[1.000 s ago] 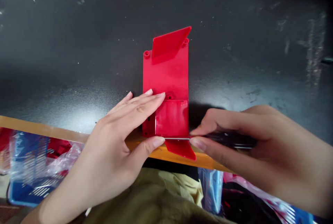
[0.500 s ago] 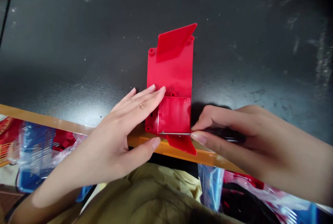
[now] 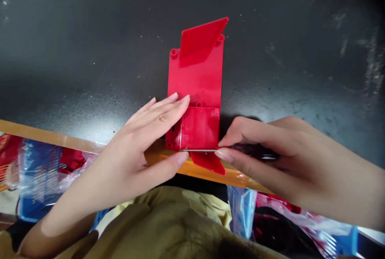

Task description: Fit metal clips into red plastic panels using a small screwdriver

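A red plastic housing (image 3: 195, 86) lies at the table's front edge, with a slanted flap at its far end and another at its near end. Its near half has a boxed-in section. My left hand (image 3: 150, 138) rests flat across the housing's left side, fingers stretched and the thumb apart by the near edge. My right hand (image 3: 270, 146) is closed round the dark handle of a tool with a thin metal shaft (image 3: 200, 150). The shaft lies level along the box's near edge, and its end reaches my left thumb tip. Whether the thumb touches it I cannot tell.
The black tabletop (image 3: 90, 58) carries small specks and scraps, and has an orange-brown front edge (image 3: 57, 135). Below it at left are a blue basket (image 3: 33, 206) and red parts in clear plastic (image 3: 73, 162). More wrapped blue and red things (image 3: 242, 206) sit below right.
The tool's shaft end has shifted slightly left and reaches my left thumb, which has moved a little closer to the housing. The whole view has shifted slightly.
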`<state>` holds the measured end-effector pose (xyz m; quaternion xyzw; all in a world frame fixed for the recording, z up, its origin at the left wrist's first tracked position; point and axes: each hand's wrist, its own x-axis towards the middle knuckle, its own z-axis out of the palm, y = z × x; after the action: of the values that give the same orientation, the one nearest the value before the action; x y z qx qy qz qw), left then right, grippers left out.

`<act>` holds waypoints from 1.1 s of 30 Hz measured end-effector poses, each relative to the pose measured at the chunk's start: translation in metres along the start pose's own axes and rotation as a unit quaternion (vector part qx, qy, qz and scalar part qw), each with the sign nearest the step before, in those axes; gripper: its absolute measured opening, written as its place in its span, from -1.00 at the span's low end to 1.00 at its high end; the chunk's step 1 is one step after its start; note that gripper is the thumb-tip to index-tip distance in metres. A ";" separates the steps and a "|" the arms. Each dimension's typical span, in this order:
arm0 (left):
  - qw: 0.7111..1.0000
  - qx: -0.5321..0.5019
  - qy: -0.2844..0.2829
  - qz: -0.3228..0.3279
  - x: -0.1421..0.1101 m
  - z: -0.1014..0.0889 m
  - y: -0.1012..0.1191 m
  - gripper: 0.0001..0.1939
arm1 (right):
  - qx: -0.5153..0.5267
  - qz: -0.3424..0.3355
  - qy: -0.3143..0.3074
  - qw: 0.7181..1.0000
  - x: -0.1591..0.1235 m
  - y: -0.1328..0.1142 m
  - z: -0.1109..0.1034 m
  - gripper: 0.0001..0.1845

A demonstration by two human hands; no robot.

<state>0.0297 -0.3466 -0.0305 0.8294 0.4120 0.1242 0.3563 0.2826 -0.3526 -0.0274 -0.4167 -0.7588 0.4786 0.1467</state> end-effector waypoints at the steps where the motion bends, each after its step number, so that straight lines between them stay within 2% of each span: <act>1: 1.000 0.000 0.003 0.000 0.000 0.000 0.000 -0.33 | -0.006 -0.001 0.002 1.000 0.000 0.000 0.001 -0.90; 5: 1.000 0.019 0.002 -0.008 0.001 0.000 0.002 -0.37 | -0.005 0.003 0.007 1.000 -0.001 -0.002 0.001 -0.89; 13: 0.999 0.018 0.021 -0.036 0.000 0.002 0.006 -0.41 | -0.005 0.088 -0.027 0.996 0.003 -0.010 -0.003 -0.84; 17: 0.997 0.005 0.044 -0.064 0.002 0.004 0.010 -0.44 | -0.015 0.095 -0.035 0.995 0.005 -0.011 -0.003 -0.82; 23: 0.995 0.002 0.033 -0.096 0.002 0.003 0.017 -0.48 | -0.027 0.100 -0.038 0.994 0.006 -0.014 -0.003 -0.79; 29: 0.996 0.008 0.024 -0.080 0.002 0.002 0.013 -0.45 | -0.016 0.127 -0.047 0.991 0.006 -0.014 -0.001 -0.71; 33: 0.999 0.007 -0.023 -0.038 -0.001 -0.007 0.005 -0.46 | 0.024 0.135 -0.061 0.989 0.004 -0.012 -0.003 -0.70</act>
<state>0.0285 -0.3454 -0.0217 0.8184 0.4353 0.0886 0.3644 0.2758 -0.3499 -0.0162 -0.4820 -0.6911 0.5367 0.0444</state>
